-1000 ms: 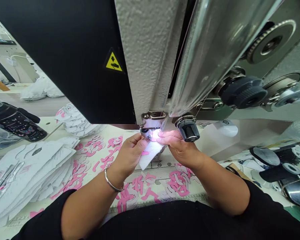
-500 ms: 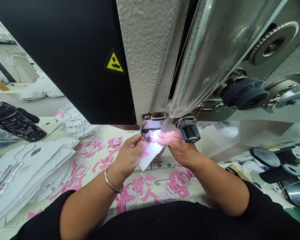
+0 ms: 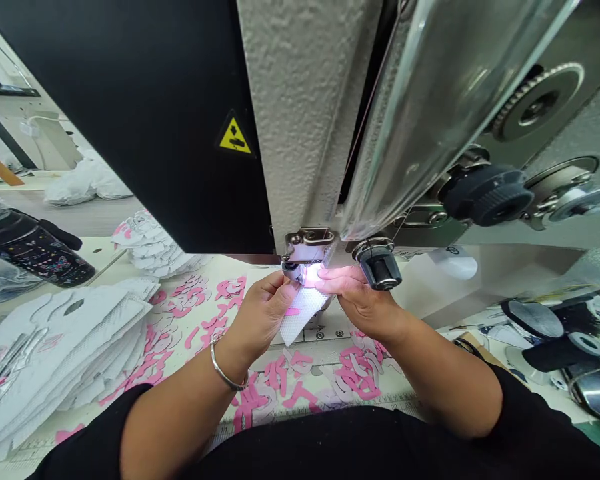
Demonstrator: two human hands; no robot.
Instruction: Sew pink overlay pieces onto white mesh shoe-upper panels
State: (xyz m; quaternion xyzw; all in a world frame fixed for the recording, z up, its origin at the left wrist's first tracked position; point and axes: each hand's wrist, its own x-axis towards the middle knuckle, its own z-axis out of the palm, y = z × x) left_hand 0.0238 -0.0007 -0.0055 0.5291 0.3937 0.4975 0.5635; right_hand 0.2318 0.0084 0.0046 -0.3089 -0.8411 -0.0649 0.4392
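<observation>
Under the lit needle area of a sewing machine [image 3: 290,120] lies a white textured fabric piece [image 3: 300,317] with a small pink patch on it. My left hand [image 3: 266,308] pinches its left edge between thumb and fingers, just beside the presser foot [image 3: 293,270]. From the other side, my right hand [image 3: 363,297] lies with its fingers stretched out, the tips pressing on the fabric close to the needle. Glare from the lamp hides the exact spot at the needle.
Pink and white cut-out pieces [image 3: 280,373] are scattered over the machine table. Stacks of white fabric panels [image 3: 95,327] stand at the left, near a dark bottle [image 3: 40,247]. Thread spools [image 3: 563,350] lie at the right. A black dial [image 3: 380,267] hangs above my right hand.
Almost nothing differs. The whole view has shifted slightly, with the machine a little lower in the picture. Both hands keep their places on the fabric.
</observation>
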